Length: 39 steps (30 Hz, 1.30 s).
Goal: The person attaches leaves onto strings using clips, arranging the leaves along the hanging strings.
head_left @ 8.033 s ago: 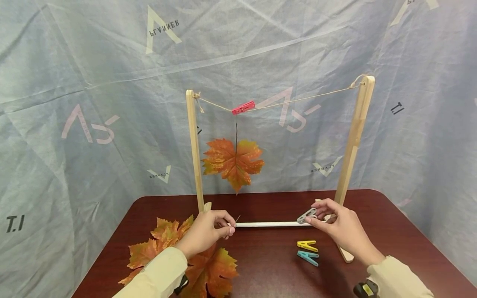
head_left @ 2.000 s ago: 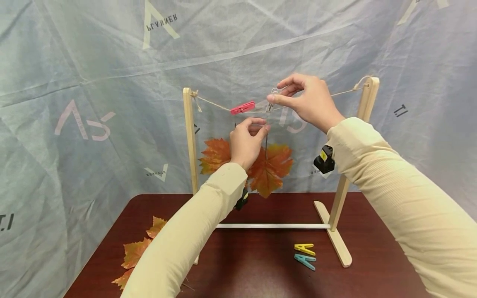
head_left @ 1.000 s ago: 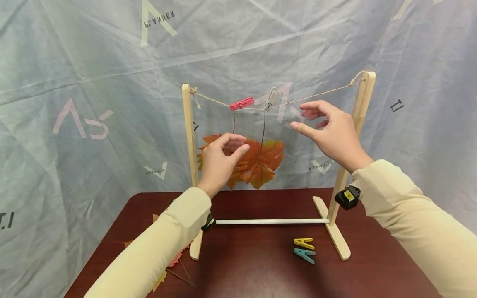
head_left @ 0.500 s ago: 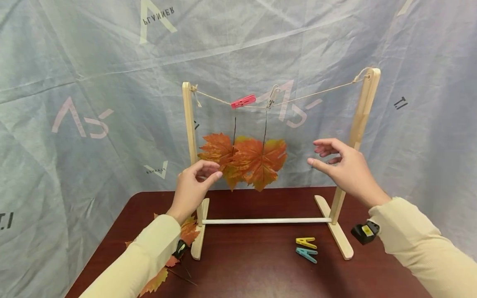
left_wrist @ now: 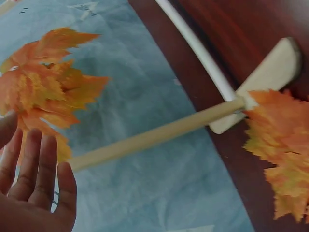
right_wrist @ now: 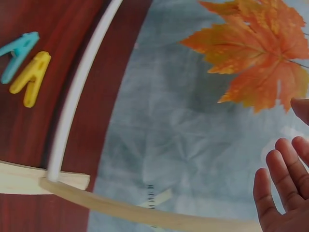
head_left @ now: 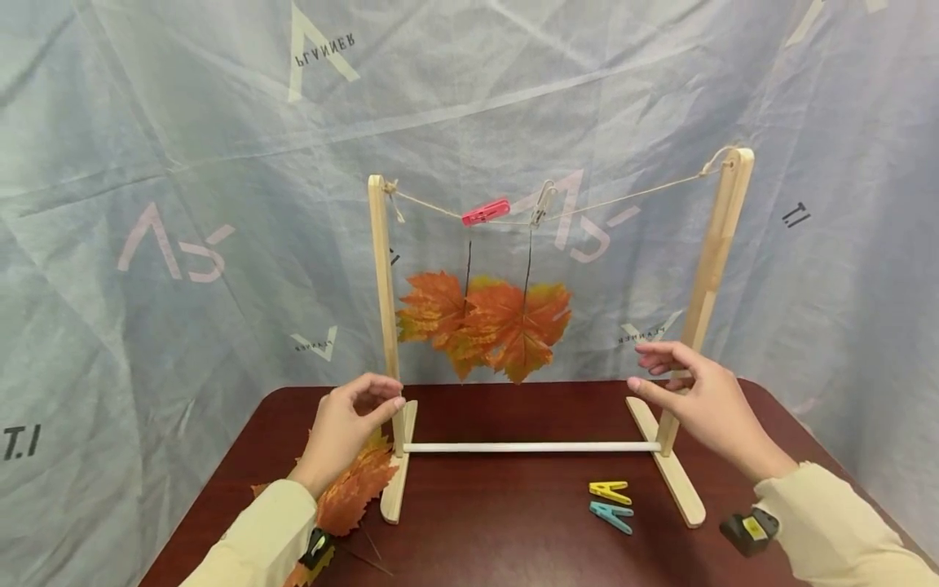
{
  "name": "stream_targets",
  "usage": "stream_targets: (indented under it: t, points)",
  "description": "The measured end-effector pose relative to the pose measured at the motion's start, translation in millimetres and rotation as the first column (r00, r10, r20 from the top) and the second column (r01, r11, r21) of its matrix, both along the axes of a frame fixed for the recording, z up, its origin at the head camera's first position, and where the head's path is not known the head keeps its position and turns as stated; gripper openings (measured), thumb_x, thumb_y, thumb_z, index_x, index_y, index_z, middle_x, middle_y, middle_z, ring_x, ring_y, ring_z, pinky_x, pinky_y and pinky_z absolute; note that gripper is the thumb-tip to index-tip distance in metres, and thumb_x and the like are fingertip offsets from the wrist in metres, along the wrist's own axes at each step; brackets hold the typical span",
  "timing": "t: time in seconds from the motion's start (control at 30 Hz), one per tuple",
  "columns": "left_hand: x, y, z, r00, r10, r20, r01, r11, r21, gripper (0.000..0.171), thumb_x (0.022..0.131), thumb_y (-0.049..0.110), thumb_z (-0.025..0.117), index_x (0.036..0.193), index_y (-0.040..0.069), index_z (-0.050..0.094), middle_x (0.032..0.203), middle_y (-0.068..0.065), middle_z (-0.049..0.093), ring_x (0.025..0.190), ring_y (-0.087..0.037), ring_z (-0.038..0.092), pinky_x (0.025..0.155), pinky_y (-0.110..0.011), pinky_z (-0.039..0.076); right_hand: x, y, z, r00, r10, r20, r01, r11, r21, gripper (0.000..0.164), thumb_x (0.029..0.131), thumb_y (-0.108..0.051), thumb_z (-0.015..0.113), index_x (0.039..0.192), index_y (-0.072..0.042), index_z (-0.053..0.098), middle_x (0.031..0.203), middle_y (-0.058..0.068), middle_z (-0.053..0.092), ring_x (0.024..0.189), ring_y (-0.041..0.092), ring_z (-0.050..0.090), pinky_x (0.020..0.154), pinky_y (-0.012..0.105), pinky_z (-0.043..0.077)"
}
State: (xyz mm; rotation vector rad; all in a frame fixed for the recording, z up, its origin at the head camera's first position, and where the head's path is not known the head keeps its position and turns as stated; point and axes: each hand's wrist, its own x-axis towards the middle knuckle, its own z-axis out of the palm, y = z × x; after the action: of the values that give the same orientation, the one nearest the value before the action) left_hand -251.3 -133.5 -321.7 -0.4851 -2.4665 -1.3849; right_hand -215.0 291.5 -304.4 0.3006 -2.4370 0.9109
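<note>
Two orange maple leaves hang from the twine (head_left: 631,196) in the head view. A pink clothespin (head_left: 486,212) holds the left leaf (head_left: 433,306); a pale grey clothespin (head_left: 543,205) holds the right leaf (head_left: 524,330), which overlaps its neighbour. My left hand (head_left: 348,428) is in front of the rack's left post, fingers relaxed and holding nothing, above more maple leaves (head_left: 352,493) on the table. Near the right post my right hand (head_left: 700,403) has its fingers apart and holds nothing. A yellow clothespin (head_left: 609,491) and a blue clothespin (head_left: 612,516) lie on the table.
The wooden rack has a left post (head_left: 385,285), a right post (head_left: 715,269) and a low white crossbar (head_left: 528,447). Its feet stand on the dark red table (head_left: 499,522). Grey printed cloth (head_left: 242,342) drapes behind.
Both hands let go of the right leaf and the grey clothespin at the twine, then moved down and apart. Earlier the right hand held that clothespin over the table.
</note>
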Motion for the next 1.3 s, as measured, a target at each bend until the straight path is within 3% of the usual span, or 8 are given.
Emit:
stream_targets:
  t: [0.13,0.27,0.43,0.77,1.1,1.3]
  points:
    - [4.1,-8.5,-12.5,0.998,-0.019,0.059,0.021,0.999,-0.042,0.014,0.092,0.011,0.077,0.105,0.015,0.074,0.096,0.004,0.072,0.087,-0.012,0.066,0.078,-0.03,0.053,4.4,3.6,-11.1,0.999,-0.021,0.042,0.021,1.0,0.007,0.04,0.092,-0.029,0.078,0.128,-0.015,0.066,0.109,0.002,0.068,0.087,0.001,0.06,0.069,0.021,0.048]
    - [6.0,-19.0,-24.4,0.993,-0.036,0.113,0.043,0.997,-0.065,0.014,0.091,0.013,0.077,0.104,0.016,0.074,0.094,0.006,0.072,0.085,-0.012,0.065,0.078,-0.031,0.052,5.2,5.3,-22.1,0.999,-0.019,0.049,0.019,1.0,0.004,0.037,0.092,-0.027,0.078,0.125,-0.013,0.067,0.107,0.002,0.068,0.088,-0.005,0.058,0.069,0.02,0.049]
    - [7.8,-34.5,-42.1,0.98,-0.093,0.177,0.109,0.99,-0.085,0.014,0.092,0.015,0.077,0.105,0.011,0.073,0.097,0.0,0.073,0.085,-0.015,0.064,0.076,-0.032,0.052,7.6,6.4,-38.7,0.997,-0.002,0.073,0.003,1.0,-0.01,0.034,0.092,-0.025,0.079,0.122,-0.012,0.068,0.105,0.0,0.069,0.089,-0.003,0.059,0.069,0.022,0.05]
    - [10.6,-55.7,-83.3,0.922,-0.228,0.313,0.277,0.953,-0.121,0.02,0.089,0.009,0.079,0.106,0.004,0.072,0.096,-0.004,0.071,0.085,-0.019,0.064,0.07,-0.03,0.052,20.5,8.7,-75.5,0.971,-0.004,0.237,0.015,0.999,-0.048,0.033,0.089,-0.027,0.081,0.117,-0.013,0.07,0.104,-0.002,0.069,0.085,0.0,0.061,0.068,0.025,0.052]
    - [12.7,-73.3,-114.1,0.854,-0.311,0.416,0.381,0.92,-0.093,0.017,0.087,0.001,0.078,0.101,0.0,0.069,0.09,-0.004,0.067,0.078,-0.014,0.062,0.068,-0.026,0.05,23.8,10.9,-111.0,0.921,0.083,0.382,-0.043,0.993,-0.112,0.031,0.088,-0.024,0.081,0.114,-0.009,0.071,0.103,0.0,0.071,0.088,0.006,0.064,0.071,0.028,0.055]
    - [10.9,-77.3,-127.7,0.818,-0.329,0.472,0.412,0.908,-0.08,0.017,0.086,-0.001,0.078,0.1,0.0,0.07,0.093,-0.005,0.068,0.08,-0.019,0.063,0.07,-0.028,0.052,24.9,18.8,-129.7,0.877,0.201,0.437,-0.136,0.975,-0.177,0.033,0.092,-0.02,0.076,0.117,0.0,0.067,0.107,0.009,0.069,0.088,0.005,0.064,0.071,0.028,0.054]
